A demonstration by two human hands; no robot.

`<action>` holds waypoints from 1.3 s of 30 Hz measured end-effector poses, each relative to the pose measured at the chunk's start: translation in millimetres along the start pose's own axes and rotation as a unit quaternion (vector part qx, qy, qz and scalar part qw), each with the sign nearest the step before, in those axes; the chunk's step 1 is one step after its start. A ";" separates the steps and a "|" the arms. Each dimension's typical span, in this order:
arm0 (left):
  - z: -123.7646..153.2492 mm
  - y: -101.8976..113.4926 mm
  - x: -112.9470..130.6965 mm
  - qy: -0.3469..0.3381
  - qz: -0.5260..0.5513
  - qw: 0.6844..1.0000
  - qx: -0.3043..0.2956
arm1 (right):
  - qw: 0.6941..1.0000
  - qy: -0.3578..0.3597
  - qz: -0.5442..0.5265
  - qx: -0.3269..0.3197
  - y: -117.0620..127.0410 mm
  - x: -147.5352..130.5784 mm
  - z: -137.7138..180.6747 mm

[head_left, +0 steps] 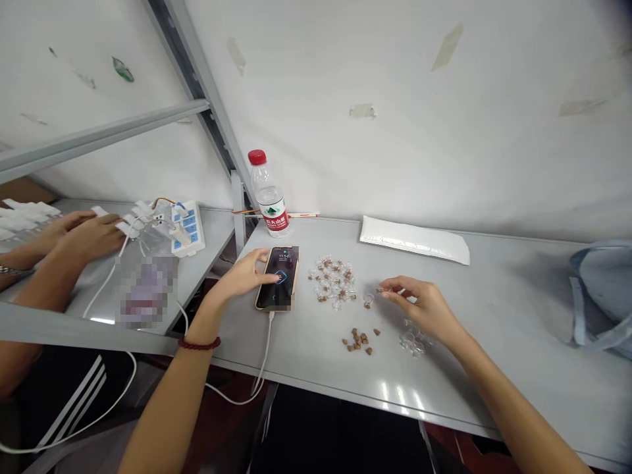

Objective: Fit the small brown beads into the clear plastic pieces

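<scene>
My left hand rests its fingertips on a black smartphone, which lies lit on the grey table with a white charging cable attached. My right hand pinches a small brown piece between thumb and fingers. Just left of those fingertips sits a single transparent piece with brown inside. Farther left lies a cluster of similar pieces. Below my right hand are loose brown bits and a heap of transparent plastic pieces.
A red-capped water bottle stands behind the phone, and a white flat pouch lies by the wall. A grey-blue fabric bag sits at the right. At the left, a co-worker's hands work on a neighbouring table near a power strip.
</scene>
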State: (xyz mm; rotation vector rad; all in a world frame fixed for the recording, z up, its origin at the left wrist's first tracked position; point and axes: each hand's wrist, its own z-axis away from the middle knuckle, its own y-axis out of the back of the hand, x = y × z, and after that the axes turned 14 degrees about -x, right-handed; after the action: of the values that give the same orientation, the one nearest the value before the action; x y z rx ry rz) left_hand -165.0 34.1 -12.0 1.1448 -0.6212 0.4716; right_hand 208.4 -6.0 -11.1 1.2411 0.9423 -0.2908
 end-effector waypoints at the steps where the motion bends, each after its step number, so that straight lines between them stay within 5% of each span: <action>1: -4.3 -3.0 -1.2 0.016 0.010 0.999 0.036 | 1.000 0.000 0.001 -0.001 -0.4 0.5 -0.6; 5: -7.0 -8.8 -6.4 0.023 0.037 0.996 0.076 | 1.000 -0.007 0.004 -0.003 -1.2 1.9 -1.9; 10: 10.5 -2.5 -7.2 -0.024 0.106 0.993 -0.044 | 1.000 0.000 0.005 -0.019 -1.7 -0.1 -1.5; 23: 0.0 -14.6 2.6 -0.010 0.041 0.999 0.030 | 0.999 0.008 0.010 -0.044 -4.7 -0.4 -1.5; 39: 8.5 -21.8 12.7 0.042 0.037 0.998 0.023 | 0.999 0.013 0.011 -0.040 -4.1 -1.4 0.2</action>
State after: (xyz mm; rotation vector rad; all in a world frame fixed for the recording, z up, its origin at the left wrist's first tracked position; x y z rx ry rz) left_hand -143.4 18.9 -16.1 1.1420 -0.5827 0.5965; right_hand 205.0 -8.0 -12.8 1.1834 0.9532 -0.2167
